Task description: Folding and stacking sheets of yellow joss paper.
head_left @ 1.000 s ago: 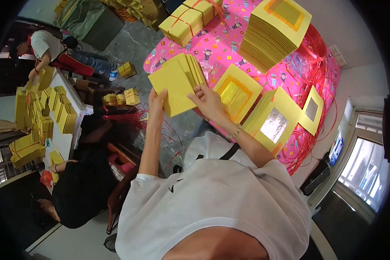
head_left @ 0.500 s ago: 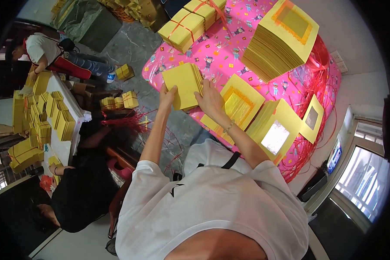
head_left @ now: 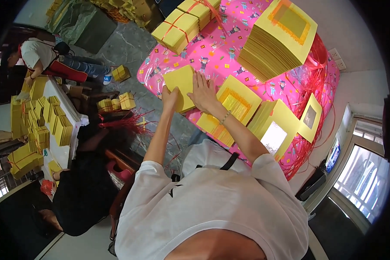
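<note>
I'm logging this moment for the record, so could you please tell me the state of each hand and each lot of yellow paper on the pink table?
Left hand: gripping the near edge of the small yellow stack.
Right hand: flat, fingers spread on that stack.
Small yellow stack: lying on the pink table, untied.
Tall stack: loose, untied.
Bundles: tied with red string.

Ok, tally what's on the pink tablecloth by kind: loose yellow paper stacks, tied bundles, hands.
Loose yellow paper stacks: 5 — the tall stack, the stack under both hands, the orange-framed stack, the silver-square stack, the small stack
Tied yellow bundles: 2
Hands: 2 — left hand, right hand
Total: 9
</note>
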